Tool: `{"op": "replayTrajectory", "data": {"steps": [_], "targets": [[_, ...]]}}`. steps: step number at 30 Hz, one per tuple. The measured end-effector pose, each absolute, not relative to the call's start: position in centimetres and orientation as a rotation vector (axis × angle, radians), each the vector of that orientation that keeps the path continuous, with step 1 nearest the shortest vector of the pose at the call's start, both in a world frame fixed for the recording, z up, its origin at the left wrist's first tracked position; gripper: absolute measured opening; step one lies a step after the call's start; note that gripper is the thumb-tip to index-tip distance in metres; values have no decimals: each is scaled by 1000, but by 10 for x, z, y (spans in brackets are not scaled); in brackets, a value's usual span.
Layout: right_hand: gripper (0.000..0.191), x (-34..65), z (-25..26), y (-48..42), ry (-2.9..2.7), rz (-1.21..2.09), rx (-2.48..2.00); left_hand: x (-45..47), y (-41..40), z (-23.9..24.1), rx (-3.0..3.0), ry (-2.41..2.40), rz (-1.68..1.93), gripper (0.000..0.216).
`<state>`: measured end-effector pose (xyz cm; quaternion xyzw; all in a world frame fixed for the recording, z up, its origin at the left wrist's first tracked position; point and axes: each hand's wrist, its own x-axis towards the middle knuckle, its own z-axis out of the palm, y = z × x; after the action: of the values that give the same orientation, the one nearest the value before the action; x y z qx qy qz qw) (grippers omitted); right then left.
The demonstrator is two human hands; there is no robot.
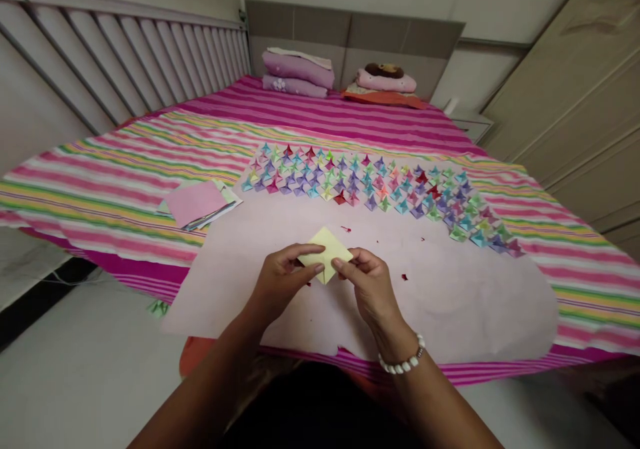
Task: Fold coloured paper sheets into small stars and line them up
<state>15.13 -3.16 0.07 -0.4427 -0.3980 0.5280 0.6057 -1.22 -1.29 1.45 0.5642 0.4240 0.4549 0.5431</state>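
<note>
Pinching the yellow paper (pixel 325 252) (tilted like a diamond), left hand (pixel 280 279) and right hand (pixel 367 285) each grip an edge.

Yellow paper (pixel 326 251) between 2 hands (pixel 325 279)

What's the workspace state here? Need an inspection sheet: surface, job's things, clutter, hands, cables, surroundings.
Surface: pale sheet spread over a striped bedcover.
Job's things: yellow paper pinched between both hands above the sheet; folded pieces in many colours lie in rows at the sheet's far side.
Clutter: paper stack, pink on top, at left; small red scraps on the sheet; a folded piece on the floor.
Hands: left hand and right hand each grip an edge of the paper; beaded bracelet on the right wrist.
Cables: a thin cord may lie on the floor at left; hard to tell.
Surroundings: pillows by the headboard, slatted rail left, wardrobe right.
</note>
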Motion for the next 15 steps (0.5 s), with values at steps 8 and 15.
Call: {"op": "replayTrajectory", "data": {"steps": [8, 15], "targets": [[12, 155, 1, -33, -1069, 1183, -999, -12, -16, 21, 1419, 1103, 1104, 31], [11, 155, 5, -33, -1139, 1148, -954, -10, -17, 19, 1568, 1102, 1190, 14]]}}
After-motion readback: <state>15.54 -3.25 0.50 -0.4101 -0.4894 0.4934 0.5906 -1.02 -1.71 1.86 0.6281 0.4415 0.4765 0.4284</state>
